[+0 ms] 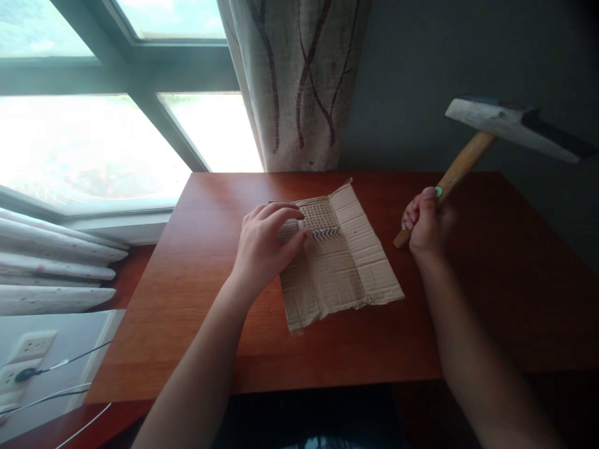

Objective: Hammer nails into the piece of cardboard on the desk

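Observation:
My right hand point(425, 221) is wrapped round the wooden handle of a hammer point(468, 163), raised above the right side of the table with its metal head up and to the right. My left hand point(269, 240) hovers over or rests on the left part of a creased cardboard sheet point(334, 274); contact is hard to make out. Its thumb and fingers are curved with a gap between them, nothing visible inside. Beside the fingertips lies a small board with rows of holes point(319, 215). Several thin metal pieces like nails point(326, 233) stand in a row along its near edge.
The cardboard lies on a reddish-brown wooden table point(196, 312). Behind it hang a patterned curtain point(304, 87) and a grey wall. At the left are a bright window point(93, 143), another curtain point(51, 265), and a wall socket point(32, 346) with a plug and cables.

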Action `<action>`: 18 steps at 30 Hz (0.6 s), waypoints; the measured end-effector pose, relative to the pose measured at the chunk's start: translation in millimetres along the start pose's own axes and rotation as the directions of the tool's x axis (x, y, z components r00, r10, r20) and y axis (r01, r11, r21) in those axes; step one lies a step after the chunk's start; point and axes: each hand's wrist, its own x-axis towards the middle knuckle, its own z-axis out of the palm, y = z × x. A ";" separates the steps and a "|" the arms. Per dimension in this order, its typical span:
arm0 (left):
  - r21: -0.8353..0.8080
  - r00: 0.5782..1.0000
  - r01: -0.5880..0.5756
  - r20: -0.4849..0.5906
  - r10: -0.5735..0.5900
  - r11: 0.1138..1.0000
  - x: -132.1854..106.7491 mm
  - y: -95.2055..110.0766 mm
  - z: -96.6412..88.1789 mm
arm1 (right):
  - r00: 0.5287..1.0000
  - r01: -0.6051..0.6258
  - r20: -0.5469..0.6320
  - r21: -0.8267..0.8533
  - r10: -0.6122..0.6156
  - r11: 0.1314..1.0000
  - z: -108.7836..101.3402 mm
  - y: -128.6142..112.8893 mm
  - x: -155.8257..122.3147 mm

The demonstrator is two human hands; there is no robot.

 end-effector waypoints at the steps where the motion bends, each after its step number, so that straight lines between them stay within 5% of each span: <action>1: -0.017 0.999 0.003 -0.042 -0.004 1.000 1.0 -2.9 -2.1 | 1.000 -0.008 -0.004 -0.007 0.008 1.000 0.8 -0.5 -0.8; 4: 0.016 0.978 0.102 -0.184 -0.097 0.995 4.0 -17.7 -11.3 | 0.999 0.008 -0.035 -0.026 -0.009 1.000 2.6 -1.0 -3.2; 7: 0.189 0.928 0.338 -0.228 -0.294 0.922 5.2 -41.1 -24.0 | 0.996 0.053 -0.075 -0.036 -0.056 0.998 2.5 0.3 -4.5; 10: 0.391 0.861 0.472 -0.010 -0.509 0.790 3.1 -64.6 -35.7 | 0.993 0.066 -0.101 -0.020 -0.068 0.998 1.4 1.4 -3.7; 14: 0.536 0.738 0.455 0.219 -0.638 0.711 -1.1 -79.0 -40.6 | 0.998 0.019 -0.066 0.030 -0.017 0.999 0.3 0.4 -0.3; 18: 0.570 0.766 0.385 0.241 -0.596 0.726 -2.3 -76.4 -33.7 | 1.000 -0.006 -0.030 0.049 0.007 0.999 -1.0 -0.6 2.4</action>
